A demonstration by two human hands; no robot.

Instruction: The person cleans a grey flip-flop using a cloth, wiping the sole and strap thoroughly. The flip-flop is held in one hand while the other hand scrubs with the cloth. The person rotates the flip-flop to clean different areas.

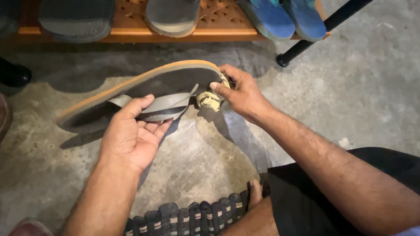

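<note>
My left hand (131, 131) grips the grey straps of a dark flip-flop (162, 83) with an orange edge, holding it tilted above the concrete floor. My right hand (240, 91) is at the toe end of the sandal and pinches a crumpled yellowish cloth (211, 99) against the sole, next to where the strap meets it. Both forearms reach in from the bottom of the view. My knee in black shorts shows at lower right.
An orange wooden rack (144, 31) at the top holds grey slippers (173, 17) and a blue pair (284, 17). A black pole (315, 35) leans down to the floor at upper right. A dark woven mat (192, 218) lies near my foot.
</note>
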